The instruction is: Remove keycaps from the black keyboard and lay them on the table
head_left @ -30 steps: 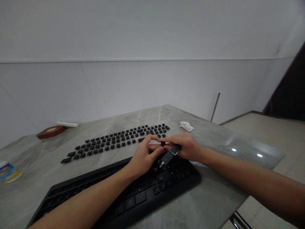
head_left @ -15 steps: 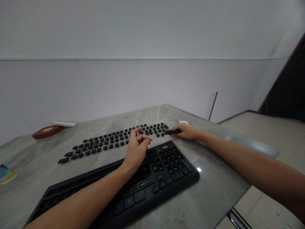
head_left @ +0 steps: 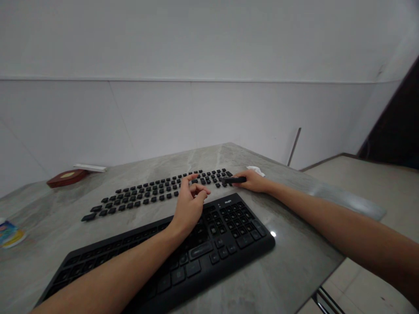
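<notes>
A black keyboard (head_left: 225, 237) lies on the grey stone table (head_left: 294, 261) in front of me. Behind it, loose black keycaps (head_left: 147, 194) are laid out in rows. My left hand (head_left: 189, 203) hovers over the keyboard's upper middle, fingers loosely curled with thumb and forefinger close together; whether they pinch something is hidden. My right hand (head_left: 252, 180) rests on the table past the keyboard's far right corner and holds a small black tool (head_left: 234, 179) against the right end of the keycap rows.
A crumpled white cloth (head_left: 255, 169) lies just behind my right hand. A dark red flat box (head_left: 67, 178) with a white strip (head_left: 89, 167) sits at the back left by the wall. A colourful packet (head_left: 8, 232) lies at the left edge. The table ends at right.
A second ago both hands met over the keyboard, holding the tool and a keycap. My right hand has since carried the tool to the keycap rows, and the left stayed over the keyboard.
</notes>
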`<state>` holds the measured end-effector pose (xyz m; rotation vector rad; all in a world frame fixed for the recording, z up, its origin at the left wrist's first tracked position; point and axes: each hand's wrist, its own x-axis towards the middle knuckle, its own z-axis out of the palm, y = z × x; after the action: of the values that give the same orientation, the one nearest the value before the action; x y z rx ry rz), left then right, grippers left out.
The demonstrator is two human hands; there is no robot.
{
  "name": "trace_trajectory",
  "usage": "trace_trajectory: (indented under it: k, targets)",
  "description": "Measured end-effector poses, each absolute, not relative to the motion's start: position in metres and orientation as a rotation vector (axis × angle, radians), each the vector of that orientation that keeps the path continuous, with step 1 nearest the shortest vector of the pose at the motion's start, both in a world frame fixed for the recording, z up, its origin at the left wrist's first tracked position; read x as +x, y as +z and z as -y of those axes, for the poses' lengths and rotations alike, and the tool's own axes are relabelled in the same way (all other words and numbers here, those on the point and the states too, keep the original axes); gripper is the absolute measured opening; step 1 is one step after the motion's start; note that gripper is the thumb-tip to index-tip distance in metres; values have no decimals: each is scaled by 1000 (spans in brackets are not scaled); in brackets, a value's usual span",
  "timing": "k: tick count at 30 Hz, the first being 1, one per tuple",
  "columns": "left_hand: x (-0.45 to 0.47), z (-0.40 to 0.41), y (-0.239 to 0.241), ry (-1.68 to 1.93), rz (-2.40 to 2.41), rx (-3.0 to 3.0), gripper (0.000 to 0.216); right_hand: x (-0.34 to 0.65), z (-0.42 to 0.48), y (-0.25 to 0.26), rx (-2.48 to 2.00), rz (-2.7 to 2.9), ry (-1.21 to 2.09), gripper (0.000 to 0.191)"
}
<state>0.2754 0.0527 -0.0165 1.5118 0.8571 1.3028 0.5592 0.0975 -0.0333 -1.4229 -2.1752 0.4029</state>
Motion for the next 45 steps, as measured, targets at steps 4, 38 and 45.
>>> trace_trajectory:
  k: [4, 38, 45]
  targets:
    - [274, -52, -16, 1303, -852, 1508, 49, 561, -98, -33, -1479, 2059, 376, 36]
    - [274, -48, -11, 1302, -833, 1487, 52, 541, -94, -31, -1426, 1873, 343, 38]
    - [274, -48, -12, 1310, -823, 1487, 52, 539, -93, -30, -1404, 1933, 400, 41]
